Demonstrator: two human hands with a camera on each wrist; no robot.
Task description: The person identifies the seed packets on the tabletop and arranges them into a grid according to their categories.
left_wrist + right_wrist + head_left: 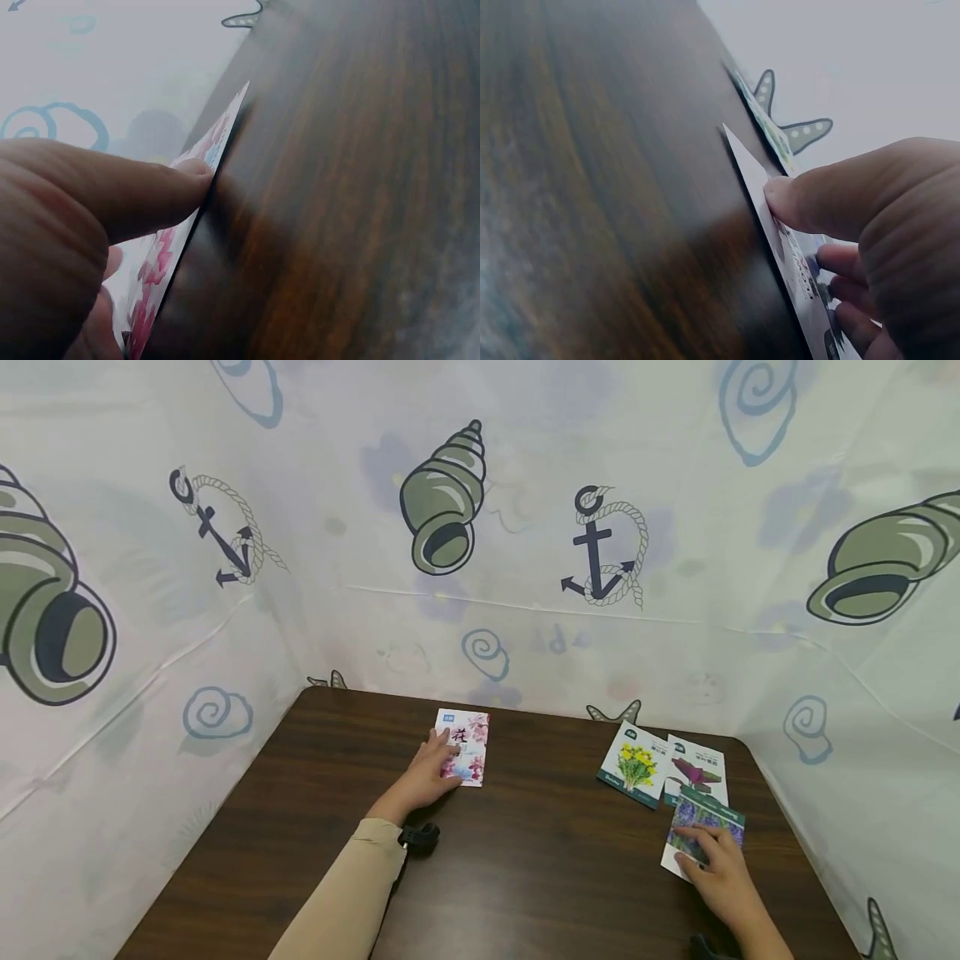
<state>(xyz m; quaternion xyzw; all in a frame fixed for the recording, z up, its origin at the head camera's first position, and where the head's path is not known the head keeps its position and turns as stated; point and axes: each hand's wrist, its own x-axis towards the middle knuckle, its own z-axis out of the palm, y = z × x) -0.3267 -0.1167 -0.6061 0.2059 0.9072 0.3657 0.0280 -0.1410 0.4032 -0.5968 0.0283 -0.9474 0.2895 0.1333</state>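
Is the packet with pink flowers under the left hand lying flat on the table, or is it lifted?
Mostly flat. The pink-flower packet lies on the table under the left hand; whether its edge is raised, cannot tell.

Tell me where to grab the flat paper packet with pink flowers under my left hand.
The pink-flower paper packet lies flat on the dark wooden table, so pinching from above likely fails. Slide it and lift its long left edge, where the left hand thumb already sits.
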